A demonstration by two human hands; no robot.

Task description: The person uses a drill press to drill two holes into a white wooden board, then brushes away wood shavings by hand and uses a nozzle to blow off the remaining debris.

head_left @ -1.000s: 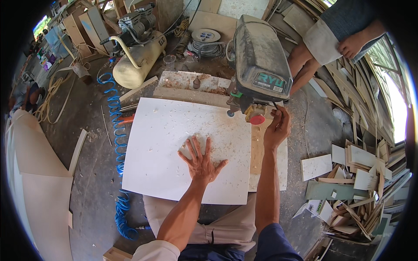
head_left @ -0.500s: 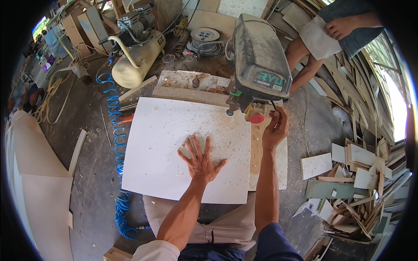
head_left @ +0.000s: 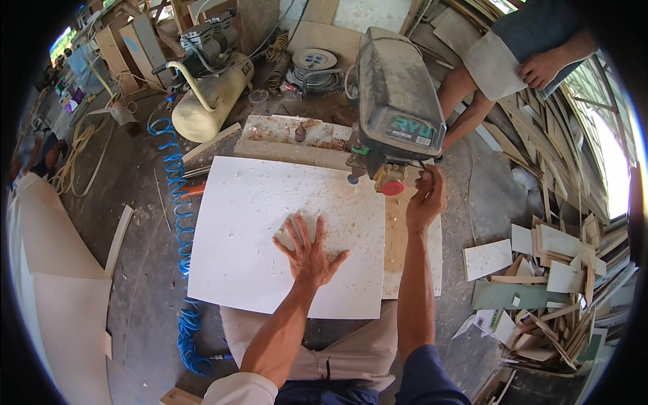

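My left hand (head_left: 308, 253) lies flat with spread fingers on a large white panel (head_left: 236, 236), which is strewn with wood chips. The panel rests on the table of a dusty dark drill press (head_left: 398, 94). Beside the press head's red round button (head_left: 392, 187), my right hand (head_left: 426, 199) is closed on a thin dark feed lever (head_left: 428, 167), partly hidden by the fingers. Left of that button, a round drill bit (head_left: 352, 179) shows close to the panel's far edge; whether it touches the panel I cannot tell.
A coiled blue air hose (head_left: 181, 223) runs along the panel's left, towards a cream air compressor (head_left: 202, 111). Behind stands a cable reel (head_left: 315, 61). Another person's hand (head_left: 540, 69) rests near their knee beyond the press. Wood offcuts (head_left: 533, 277) are piled at the right.
The whole view has shifted slightly. The other person's hand has moved down and a little right. Both my hands keep their places on the panel and the lever.
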